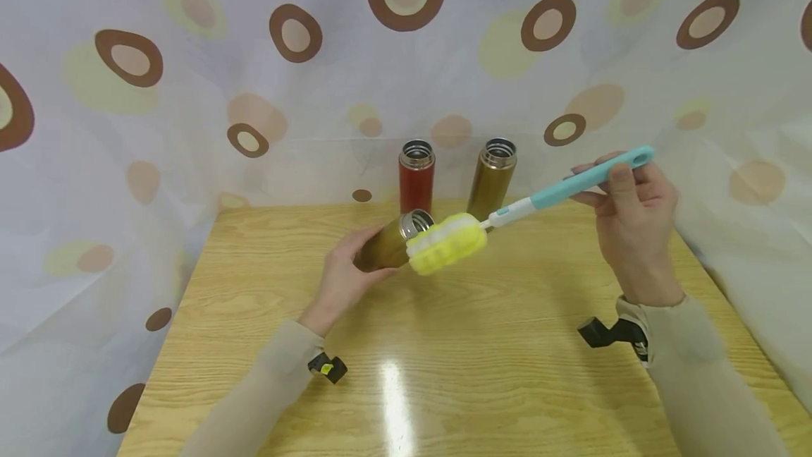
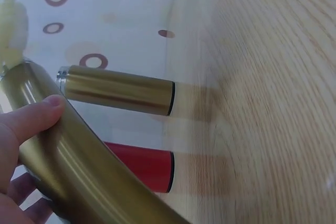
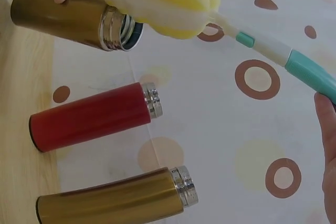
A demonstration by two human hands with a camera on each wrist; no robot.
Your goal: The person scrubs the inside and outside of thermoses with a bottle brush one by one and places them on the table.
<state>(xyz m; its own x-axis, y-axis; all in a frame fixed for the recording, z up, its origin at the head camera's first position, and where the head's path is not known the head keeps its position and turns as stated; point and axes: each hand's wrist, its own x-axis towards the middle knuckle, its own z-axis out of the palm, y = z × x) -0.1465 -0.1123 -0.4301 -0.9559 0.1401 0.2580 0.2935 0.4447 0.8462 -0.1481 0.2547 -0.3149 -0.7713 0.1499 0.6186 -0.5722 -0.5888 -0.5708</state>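
Note:
My left hand (image 1: 345,270) grips a gold thermos bottle (image 1: 383,245), tilted so its uncapped steel mouth points up and to the right. Thumb and fingers wrap the gold body in the left wrist view. In my right hand (image 1: 634,221) is a bottle brush, held by its turquoise handle (image 1: 574,184). The brush's yellow and white sponge head (image 1: 449,242) overlaps the bottle's mouth in the head view. From the right wrist, the sponge (image 3: 168,3) appears right beside the rim, outside the opening.
Toward the back of the wooden table (image 1: 482,344) stand two more uncapped bottles, a red one (image 1: 416,185) and a gold one (image 1: 491,182). Behind them hangs a white sheet (image 1: 342,104) patterned with brown and beige circles. It also runs along both sides.

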